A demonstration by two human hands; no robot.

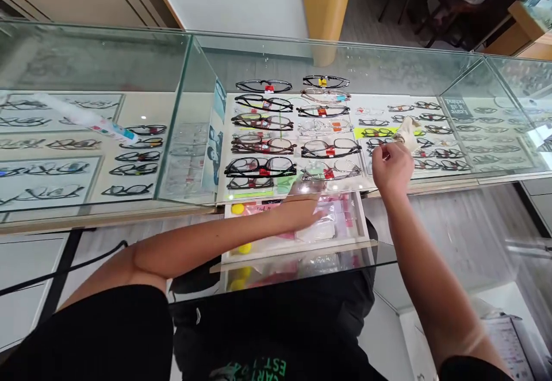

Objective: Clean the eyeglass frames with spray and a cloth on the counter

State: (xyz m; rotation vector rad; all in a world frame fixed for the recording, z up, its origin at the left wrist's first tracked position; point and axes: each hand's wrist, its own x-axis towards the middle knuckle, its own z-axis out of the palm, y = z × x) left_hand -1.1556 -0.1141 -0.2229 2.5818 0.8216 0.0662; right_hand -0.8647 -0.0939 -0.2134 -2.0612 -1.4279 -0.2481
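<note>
A pale, crumpled cloth (409, 132) is held at right of centre, above the glass display case (188, 68), over rows of spectacles (261, 166) seen through the glass. It is gripped by the right hand (393, 168), fingers curled tightly around its near end. The left hand (306, 206) is extended at frame centre over a pulled-out drawer (361, 220) and its plastic packets (328, 226); whether anything is grasped there cannot be told. Cloth judged light, soft, limp and not fragile; best taken by a bunched fold, since a loose corner would probably droop.
</note>
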